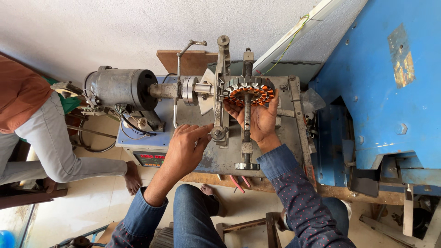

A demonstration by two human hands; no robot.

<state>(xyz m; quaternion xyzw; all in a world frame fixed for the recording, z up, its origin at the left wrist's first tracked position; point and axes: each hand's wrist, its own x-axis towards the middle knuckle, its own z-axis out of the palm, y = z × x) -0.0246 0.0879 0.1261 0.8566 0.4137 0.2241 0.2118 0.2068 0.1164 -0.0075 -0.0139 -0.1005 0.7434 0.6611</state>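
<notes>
A round stator [249, 90] with orange copper windings and grey metal teeth sits on a grey winding machine [275, 138]. My right hand [257, 119] cups it from below, fingers spread on its rim. At the vertical metal arm beside it, my left hand [186, 147] has its fingertips pinched on a round knob [218, 133]. A grey motor [120, 87] drives a shaft [183, 89] toward the stator.
A person in grey trousers and an orange shirt [41, 138] sits at left, bare foot on the floor. A large blue metal machine [386, 82] stands at right. A counter display [149, 159] sits on the machine's front. A wooden stool [248, 227] is beneath me.
</notes>
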